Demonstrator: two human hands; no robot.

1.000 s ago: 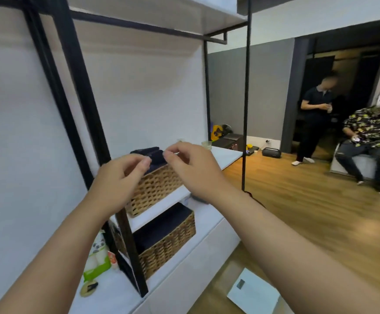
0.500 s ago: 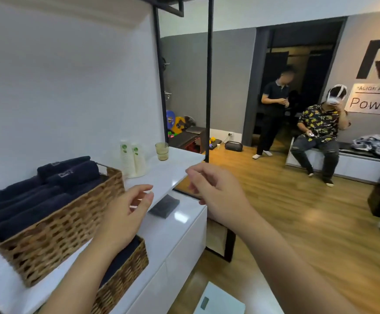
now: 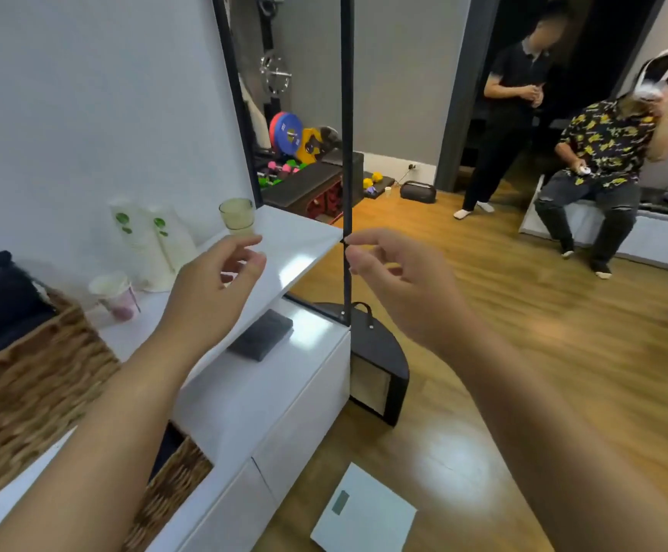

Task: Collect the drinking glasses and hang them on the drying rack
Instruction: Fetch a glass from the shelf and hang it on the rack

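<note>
A yellowish drinking glass (image 3: 237, 217) stands upright at the far end of the white shelf (image 3: 300, 243). A pink-tinted cup (image 3: 114, 296) sits nearer, beside the wicker basket (image 3: 25, 376). My left hand (image 3: 217, 288) hovers over the shelf just in front of the yellowish glass, fingers apart, holding nothing. Right of the black upright post (image 3: 347, 153), my right hand (image 3: 396, 284) floats above the floor, fingers loosely curled and empty. No drying rack is in view.
Two stacks of white paper cups (image 3: 153, 241) stand against the wall. A dark folded cloth (image 3: 261, 339) lies on the lower white cabinet (image 3: 284, 408). A white scale (image 3: 364, 515) lies on the wooden floor. Two people are at the far right, one standing, one seated.
My view has moved closer to the shelf's far end. Both hands have advanced toward the yellowish glass and the post, still empty.
</note>
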